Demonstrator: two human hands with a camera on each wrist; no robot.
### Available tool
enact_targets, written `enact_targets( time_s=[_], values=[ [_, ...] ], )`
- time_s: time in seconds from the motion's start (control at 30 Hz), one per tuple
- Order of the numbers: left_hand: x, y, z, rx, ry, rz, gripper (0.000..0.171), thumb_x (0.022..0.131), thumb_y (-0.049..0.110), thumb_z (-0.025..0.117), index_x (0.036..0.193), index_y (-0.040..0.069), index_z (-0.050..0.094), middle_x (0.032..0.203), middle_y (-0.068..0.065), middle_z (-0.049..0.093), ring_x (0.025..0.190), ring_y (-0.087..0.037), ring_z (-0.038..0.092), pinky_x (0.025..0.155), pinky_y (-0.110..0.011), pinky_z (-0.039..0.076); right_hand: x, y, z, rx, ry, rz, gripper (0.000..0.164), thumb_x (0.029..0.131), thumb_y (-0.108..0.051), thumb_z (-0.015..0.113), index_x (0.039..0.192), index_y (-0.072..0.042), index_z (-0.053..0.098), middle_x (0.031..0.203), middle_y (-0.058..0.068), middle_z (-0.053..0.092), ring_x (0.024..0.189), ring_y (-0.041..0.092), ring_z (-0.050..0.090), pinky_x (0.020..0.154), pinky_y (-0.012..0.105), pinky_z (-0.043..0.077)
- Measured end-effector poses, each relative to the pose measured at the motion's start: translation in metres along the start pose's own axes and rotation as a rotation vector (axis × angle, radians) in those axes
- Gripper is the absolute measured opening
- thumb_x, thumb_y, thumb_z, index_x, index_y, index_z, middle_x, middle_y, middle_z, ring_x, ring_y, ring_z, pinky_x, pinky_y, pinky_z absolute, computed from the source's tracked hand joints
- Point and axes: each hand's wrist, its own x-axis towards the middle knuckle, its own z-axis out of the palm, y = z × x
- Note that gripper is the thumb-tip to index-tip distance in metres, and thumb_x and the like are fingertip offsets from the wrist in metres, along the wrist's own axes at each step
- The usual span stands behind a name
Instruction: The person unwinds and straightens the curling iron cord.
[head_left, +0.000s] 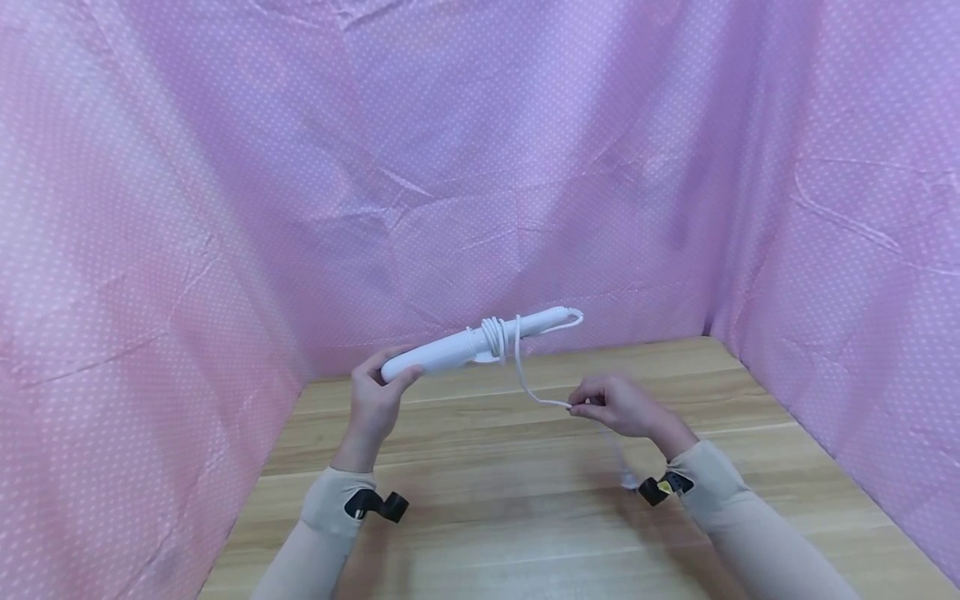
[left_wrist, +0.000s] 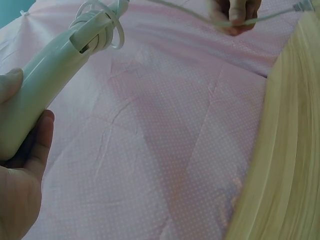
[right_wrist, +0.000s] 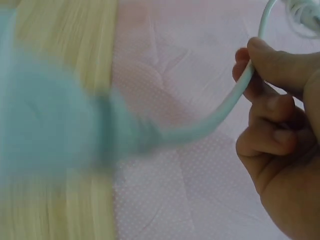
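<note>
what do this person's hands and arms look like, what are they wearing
The left hand and right hand are bare, without gloves. The left sleeve and right sleeve are long and pale beige. A small black device juts from each wrist: the left device and the right device, with a yellow patch beside the latter.

I have the left hand gripping near the far left corner of the table, the right hand pinching, thumb bent

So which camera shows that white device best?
The head view: nearly all the white device shows, gripped by the left hand. The left wrist view is closer but crops it; the right wrist view catches only part, top right.
</note>
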Motion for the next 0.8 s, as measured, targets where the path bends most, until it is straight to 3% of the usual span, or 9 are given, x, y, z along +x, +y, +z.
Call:
enact_targets(
  time_s=[0.1,0.23,0.43,0.57,0.67,0.8],
  values=[
    [0.001,-0.001,-0.004,-0.005,0.019,0.0,0.035,0.083,-0.001,0.073,0.115,-0.009,0.063,0.108,-0.004,0.067,0.102,-0.021,0.061,0.086,-0.026,0.054,-0.004,-0.009,-0.004,0.028,-0.02,-0.049,0.006,0.087,-0.008,0.071,0.089,-0.014,0.074,0.081,-0.005,0.068,0.067,-0.001,0.052,0.055,0.02,0.047],
    [0.002,-0.004,-0.009,-0.021,0.031,-0.004,0.035,0.083,-0.001,0.073,0.116,-0.009,0.063,0.11,-0.005,0.066,0.103,-0.022,0.061,0.086,-0.026,0.054,-0.008,-0.021,-0.013,0.105,0.02,-0.157,0.015,0.084,0.003,0.071,0.09,-0.011,0.073,0.081,0.001,0.068,0.066,0.0,0.051,0.051,0.019,0.045],
    [0.0,-0.007,-0.014,-0.016,0.036,-0.025,0.038,0.082,-0.003,0.073,0.116,-0.015,0.06,0.107,-0.003,0.067,0.099,-0.019,0.061,0.083,-0.024,0.054,-0.013,-0.04,-0.033,0.137,0.147,-0.292,0.033,0.074,0.02,0.069,0.09,-0.008,0.072,0.081,0.005,0.069,0.066,0.002,0.054,0.05,0.017,0.044],
    [-0.004,-0.009,-0.017,0.022,0.016,-0.042,0.037,0.081,-0.002,0.075,0.114,-0.014,0.061,0.102,0.0,0.069,0.093,-0.014,0.062,0.079,-0.022,0.054,-0.013,-0.05,-0.051,0.155,0.277,-0.346,0.034,0.07,0.026,0.066,0.09,-0.001,0.072,0.078,0.004,0.068,0.06,0.006,0.054,0.048,0.016,0.043],
    [-0.007,-0.011,-0.019,0.058,-0.019,-0.059,0.035,0.081,-0.001,0.075,0.112,-0.012,0.064,0.099,0.004,0.069,0.089,-0.011,0.062,0.077,-0.022,0.054,-0.01,-0.056,-0.066,0.139,0.421,-0.313,0.03,0.071,0.028,0.064,0.089,0.005,0.071,0.08,-0.001,0.069,0.058,0.007,0.055,0.048,0.015,0.043],
    [-0.012,-0.01,-0.021,0.1,-0.088,-0.078,0.033,0.081,0.001,0.076,0.111,-0.009,0.065,0.101,0.004,0.068,0.087,-0.011,0.062,0.075,-0.022,0.055,-0.005,-0.055,-0.085,0.129,0.574,-0.133,0.017,0.08,0.023,0.062,0.089,0.011,0.069,0.081,-0.012,0.069,0.057,0.003,0.053,0.047,0.015,0.041]
  ],
)
